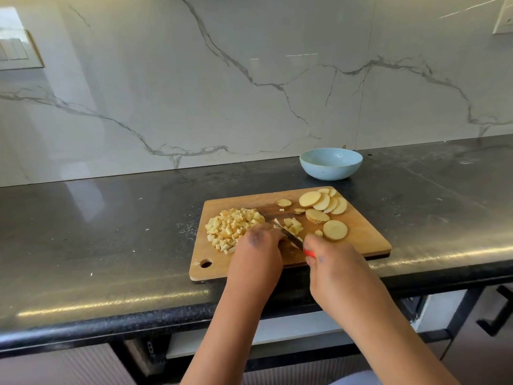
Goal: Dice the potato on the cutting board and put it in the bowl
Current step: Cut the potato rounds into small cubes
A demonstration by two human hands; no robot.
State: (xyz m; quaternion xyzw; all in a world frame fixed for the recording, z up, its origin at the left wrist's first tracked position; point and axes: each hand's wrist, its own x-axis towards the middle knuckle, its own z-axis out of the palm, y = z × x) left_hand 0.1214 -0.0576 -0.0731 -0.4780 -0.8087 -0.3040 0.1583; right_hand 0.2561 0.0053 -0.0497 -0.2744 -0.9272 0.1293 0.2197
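Right hand (330,259) grips the knife (290,237), left hand (256,245) pinches potato strips (291,225); diced pile (233,228) lies left, slices (323,202) far right on the board (361,234).

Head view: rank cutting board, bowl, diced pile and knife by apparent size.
1. cutting board
2. bowl and diced pile: look alike, unranked
3. knife, partly hidden by the right hand

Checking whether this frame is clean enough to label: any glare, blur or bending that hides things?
Head view: bright glare streaks run along the black counter front edge and sheen the marble wall; wide-angle bending curves the counter line; the left hand and right hand look slightly soft; potato slices, diced pile and bowl stay readable.
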